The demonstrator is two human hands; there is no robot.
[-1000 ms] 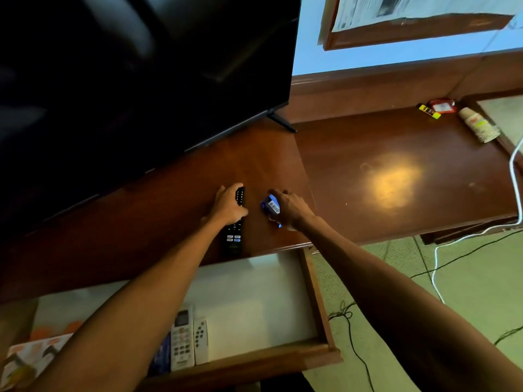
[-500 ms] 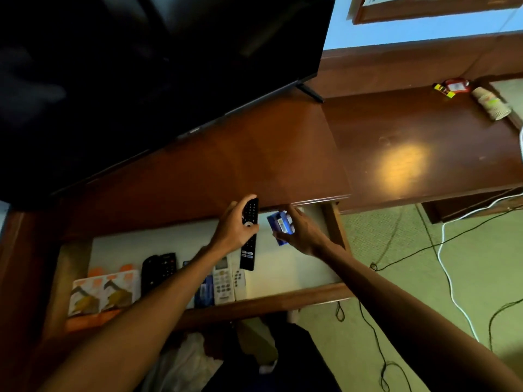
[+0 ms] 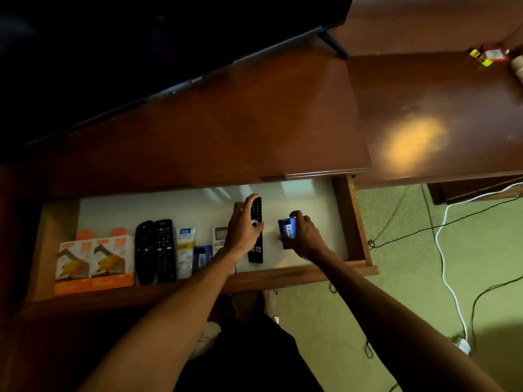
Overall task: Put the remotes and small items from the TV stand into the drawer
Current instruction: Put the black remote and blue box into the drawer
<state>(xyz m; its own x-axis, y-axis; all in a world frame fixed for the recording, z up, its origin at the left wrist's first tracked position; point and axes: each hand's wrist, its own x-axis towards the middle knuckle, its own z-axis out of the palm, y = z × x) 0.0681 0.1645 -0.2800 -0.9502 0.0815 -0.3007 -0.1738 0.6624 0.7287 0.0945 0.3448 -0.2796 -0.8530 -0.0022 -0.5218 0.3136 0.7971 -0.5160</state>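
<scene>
- Left hand (image 3: 243,229) clasps the black remote (image 3: 256,236) lengthwise, lowering it flat into the drawer (image 3: 349,222).
- Right hand (image 3: 307,237), at its 3 o'clock, pinches the small blue box (image 3: 288,232), keeping a gap.
- Half a second ago both hovered near the drawer's 12 o'clock edge; now they're mid-drawer.
</scene>
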